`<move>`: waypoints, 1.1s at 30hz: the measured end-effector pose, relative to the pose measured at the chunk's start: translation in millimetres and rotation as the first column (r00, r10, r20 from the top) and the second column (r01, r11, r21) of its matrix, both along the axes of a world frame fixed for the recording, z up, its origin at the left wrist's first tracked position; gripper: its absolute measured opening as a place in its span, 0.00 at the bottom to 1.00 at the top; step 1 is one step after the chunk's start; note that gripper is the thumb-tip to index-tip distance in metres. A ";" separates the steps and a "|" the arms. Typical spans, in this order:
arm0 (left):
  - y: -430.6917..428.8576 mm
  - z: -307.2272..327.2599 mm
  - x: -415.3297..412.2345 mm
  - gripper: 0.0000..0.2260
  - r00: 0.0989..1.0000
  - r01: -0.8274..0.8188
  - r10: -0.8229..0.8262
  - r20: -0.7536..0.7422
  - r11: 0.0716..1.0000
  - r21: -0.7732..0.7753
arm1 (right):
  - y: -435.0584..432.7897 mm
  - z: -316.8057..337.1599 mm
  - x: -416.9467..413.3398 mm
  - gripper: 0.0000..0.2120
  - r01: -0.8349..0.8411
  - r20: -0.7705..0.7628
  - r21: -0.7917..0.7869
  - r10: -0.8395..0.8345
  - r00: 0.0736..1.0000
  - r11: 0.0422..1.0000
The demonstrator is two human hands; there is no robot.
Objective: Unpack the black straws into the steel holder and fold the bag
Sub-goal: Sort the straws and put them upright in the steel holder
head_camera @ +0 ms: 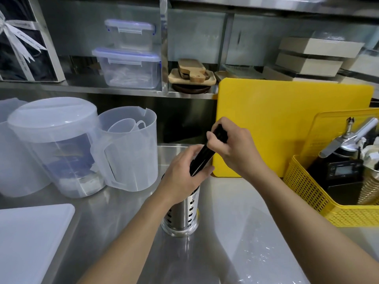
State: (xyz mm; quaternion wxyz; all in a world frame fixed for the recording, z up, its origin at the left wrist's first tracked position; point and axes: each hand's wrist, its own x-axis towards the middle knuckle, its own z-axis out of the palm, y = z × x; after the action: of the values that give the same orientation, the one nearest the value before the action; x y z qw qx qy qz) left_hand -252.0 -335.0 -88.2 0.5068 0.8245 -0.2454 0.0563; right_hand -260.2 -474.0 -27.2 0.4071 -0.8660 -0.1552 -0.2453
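A bundle of black straws point(204, 158) leans tilted over the perforated steel holder point(183, 214), which stands upright on the steel counter. My left hand point(180, 177) wraps the lower part of the bundle just above the holder's mouth. My right hand point(231, 146) grips the upper end of the bundle, higher and to the right. A clear plastic bag point(254, 257) lies flat on the counter in front of the holder, between my forearms. The holder's rim is hidden behind my left hand.
Translucent plastic jugs point(127, 148) stand at the left, a white board point(30, 242) at the near left. A yellow cutting board point(287, 119) leans behind, with a yellow basket point(307, 191) of tools at the right. Shelves with plastic boxes point(129, 66) run along the back.
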 end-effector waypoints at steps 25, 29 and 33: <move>-9.6 43.3 -62.0 0.14 0.880 0.018 -0.283 -0.381 0.822 -0.569 | 7.1 -0.7 -35.8 0.16 -0.198 -0.102 0.618 0.327 0.940 0.761; -7.7 35.5 -73.4 0.12 0.810 -0.040 -0.352 -0.469 0.764 -0.644 | 10.3 -9.2 -46.7 0.05 -0.220 -0.165 0.648 0.417 0.894 0.729; -4.0 25.3 -82.1 0.11 0.772 -0.082 -0.383 -0.507 0.732 -0.677 | 11.0 -19.9 -57.0 0.09 -0.214 -0.198 0.682 0.458 0.866 0.699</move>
State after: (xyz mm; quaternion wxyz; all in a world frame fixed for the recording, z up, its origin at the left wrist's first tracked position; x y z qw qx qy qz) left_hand -334.1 -339.0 -62.9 0.8200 0.5352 -0.0997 -0.1767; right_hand -317.2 -463.0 -47.2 0.7362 -0.6597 -0.1450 -0.0435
